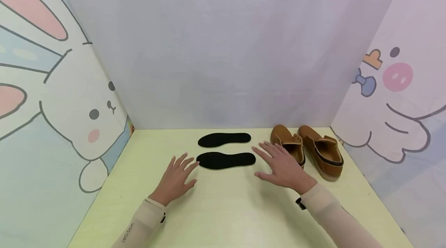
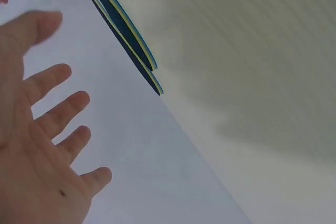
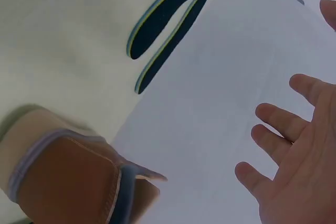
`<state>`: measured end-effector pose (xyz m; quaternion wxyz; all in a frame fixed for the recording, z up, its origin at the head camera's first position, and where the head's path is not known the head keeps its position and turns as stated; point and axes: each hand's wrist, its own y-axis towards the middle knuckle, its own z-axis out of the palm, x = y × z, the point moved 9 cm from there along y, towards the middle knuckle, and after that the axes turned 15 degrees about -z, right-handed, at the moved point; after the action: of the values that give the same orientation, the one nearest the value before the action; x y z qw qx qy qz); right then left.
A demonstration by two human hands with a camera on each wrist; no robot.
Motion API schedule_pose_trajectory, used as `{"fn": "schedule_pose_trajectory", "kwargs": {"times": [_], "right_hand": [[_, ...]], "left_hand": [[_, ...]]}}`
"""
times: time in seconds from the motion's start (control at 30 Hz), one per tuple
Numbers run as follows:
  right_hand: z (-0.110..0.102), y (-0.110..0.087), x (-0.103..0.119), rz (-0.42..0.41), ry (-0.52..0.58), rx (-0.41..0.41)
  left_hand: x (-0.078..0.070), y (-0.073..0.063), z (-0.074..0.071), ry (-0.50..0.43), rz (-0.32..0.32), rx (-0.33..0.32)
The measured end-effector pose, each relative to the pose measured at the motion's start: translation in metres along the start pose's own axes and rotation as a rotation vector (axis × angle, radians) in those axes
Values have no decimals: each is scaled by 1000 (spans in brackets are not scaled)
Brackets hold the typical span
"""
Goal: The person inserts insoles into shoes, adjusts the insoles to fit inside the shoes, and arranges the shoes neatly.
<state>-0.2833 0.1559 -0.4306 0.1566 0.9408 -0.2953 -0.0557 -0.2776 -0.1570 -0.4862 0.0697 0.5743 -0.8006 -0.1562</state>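
Two black insoles lie flat and side by side on the table, the far insole point(image 1: 223, 139) behind the near insole point(image 1: 225, 161). Close to the near insole's left end hovers my left hand point(image 1: 176, 180), fingers spread and holding nothing. On the other side my right hand point(image 1: 283, 166), also spread and empty, is above the table by the insole's right end. It partly hides the left one of two brown shoes point(image 1: 283, 135). The other brown shoe point(image 1: 322, 151) stands to its right. In the right wrist view, the insoles point(image 3: 163, 19) show a blue and yellow edge.
The pale yellow table point(image 1: 223, 209) ends at a plain light curtain point(image 1: 223, 54) behind. Side panels carry cartoon drawings, a rabbit point(image 1: 80, 116) on the left and a pink-cheeked figure point(image 1: 393, 116) on the right.
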Motion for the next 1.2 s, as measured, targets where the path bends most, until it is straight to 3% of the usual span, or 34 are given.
{"fn": "schedule_pose_trajectory", "kwargs": {"times": [0.27, 0.37, 0.5, 0.6, 0.93, 1.2], "right_hand": [[-45, 7, -31, 59, -79, -54], [-60, 4, -53, 140, -97, -99], [-72, -6, -88, 306, -84, -105], [-73, -17, -113, 407, -67, -76], [-68, -53, -177, 589, 23, -59], [-48, -88, -211, 726, 27, 61]], "left_hand": [[2, 3, -12, -111, -7, -37], [3, 3, -14, -143, -9, -52], [4, 3, -13, -141, -22, -41], [5, 2, -11, -137, -29, -26], [6, 5, -10, -150, -42, -19], [7, 4, -7, -138, -50, -14]]}}
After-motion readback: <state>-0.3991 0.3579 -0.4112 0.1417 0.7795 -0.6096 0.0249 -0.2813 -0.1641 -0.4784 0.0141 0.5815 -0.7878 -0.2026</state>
